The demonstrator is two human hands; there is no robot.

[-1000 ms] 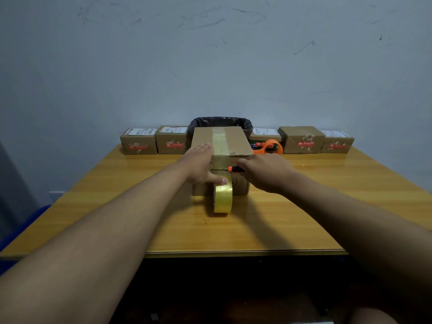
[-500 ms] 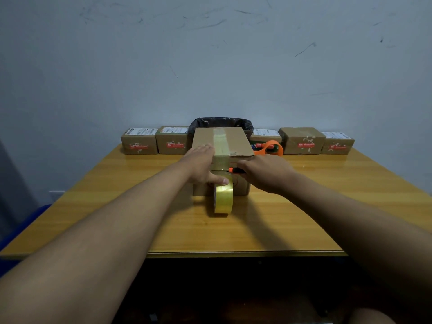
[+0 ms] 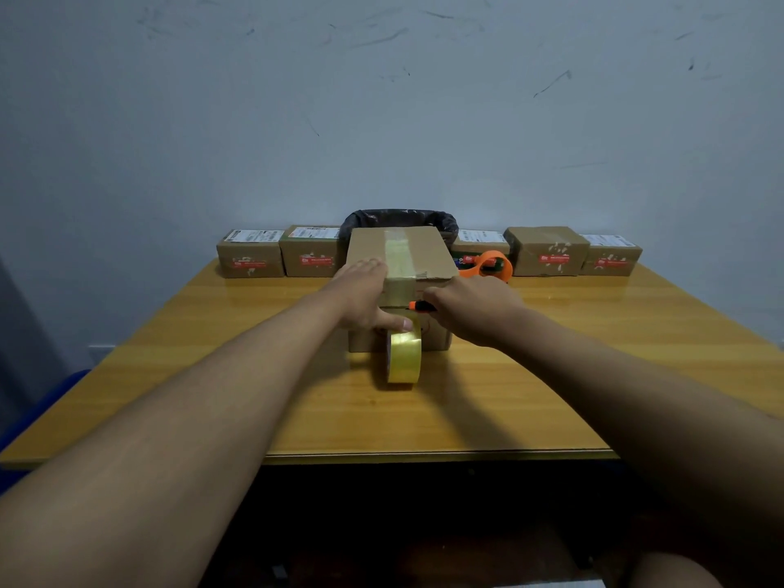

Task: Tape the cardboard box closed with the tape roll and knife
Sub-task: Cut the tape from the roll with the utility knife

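tape strip already runs over the top of the cardboard box (image 3: pixel 418 252) mid-worktop. left hand (image 3: pixel 365 297) lies flat, pinning it, thumb by the tape roll (image 3: pixel 404 362) standing just in front. right hand (image 3: pixel 473 307) is curled round the knife (image 3: pixel 421 306) at the front face, so i'd say only the cut's left.

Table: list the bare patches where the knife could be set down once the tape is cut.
Free: the table left of the left hand, right of the right hand, and the near strip before the tape roll. Crowded: the back edge, with small boxes, an orange tape dispenser and the cardboard box.
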